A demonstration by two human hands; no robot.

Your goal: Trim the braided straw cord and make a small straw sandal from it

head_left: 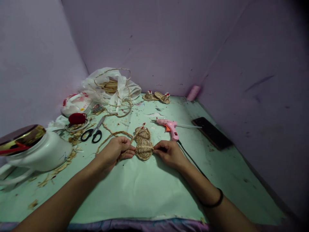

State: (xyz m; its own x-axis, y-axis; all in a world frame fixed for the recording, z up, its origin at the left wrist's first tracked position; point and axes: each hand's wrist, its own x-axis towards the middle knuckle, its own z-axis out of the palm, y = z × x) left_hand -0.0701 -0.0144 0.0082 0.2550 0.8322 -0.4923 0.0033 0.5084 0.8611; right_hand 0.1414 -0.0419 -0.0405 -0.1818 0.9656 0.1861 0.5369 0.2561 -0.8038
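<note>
A small woven straw sole point(144, 146), shaped like a slipper, lies on the green tabletop between my hands. My left hand point(123, 149) pinches the braided straw cord point(118, 132) at the sole's left side, its lower fingers stretched under it. With thumb and forefinger closed, my right hand point(167, 152) grips the right edge of the sole. The cord loops from my left hand back toward a white plastic bag. A pink glue gun point(170, 126) with a clear glue stick rests just beyond my right hand.
Black-handled scissors point(93, 132) lie left, near red yarn point(77, 118) and a white pot point(45, 153). Behind are the plastic bag point(125, 90) of straw and small finished slippers point(163, 97). A dark phone point(212, 132) and a pink roll point(193, 93) are on the right.
</note>
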